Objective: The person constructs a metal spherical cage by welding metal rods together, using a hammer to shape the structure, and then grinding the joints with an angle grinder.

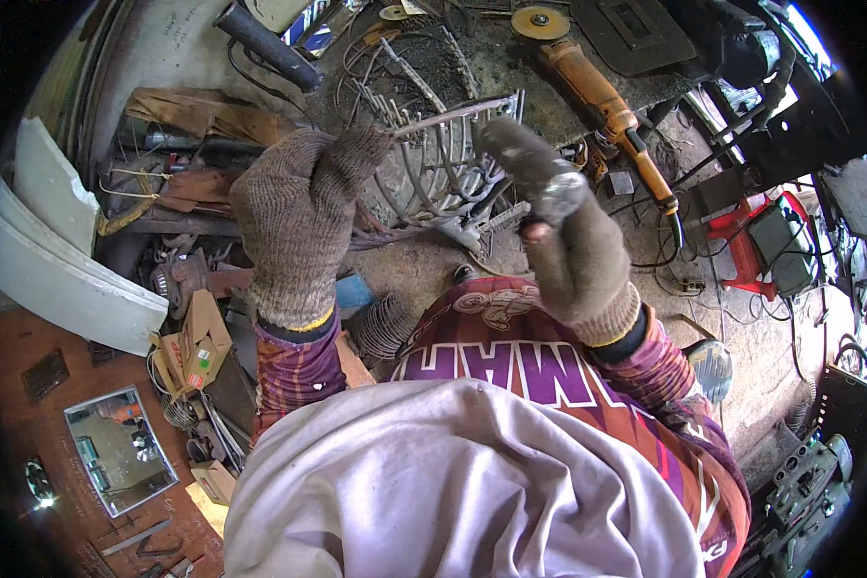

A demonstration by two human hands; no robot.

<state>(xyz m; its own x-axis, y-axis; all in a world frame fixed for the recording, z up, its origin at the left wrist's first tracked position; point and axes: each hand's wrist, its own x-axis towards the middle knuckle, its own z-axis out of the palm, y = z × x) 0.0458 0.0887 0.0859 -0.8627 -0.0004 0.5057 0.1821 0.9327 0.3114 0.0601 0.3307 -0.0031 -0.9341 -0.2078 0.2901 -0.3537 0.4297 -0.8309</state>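
Note:
My left hand (pixel 299 207), in a grey-brown knitted glove, is closed round the near end of a thin metal rod (pixel 453 114). The rod slants away to the right, above a rack of curved metal bars (pixel 419 178). My right hand (pixel 588 260), gloved alike, is closed on what looks like a hammer; its dark head (pixel 535 164) is smeared by motion and has a shiny rounded end. The handle is hidden in my fist. A bare thumb tip pokes through the right glove. The hammer head is near the rod's far end; whether they touch I cannot tell.
An orange angle grinder (pixel 592 91) lies at the right of the dark workbench (pixel 501 58), near a cutting disc (pixel 539 22). Cables trail over the floor by a red and grey machine (pixel 766 246). White curved panels (pixel 67 260) and a cardboard box (pixel 197 342) stand left.

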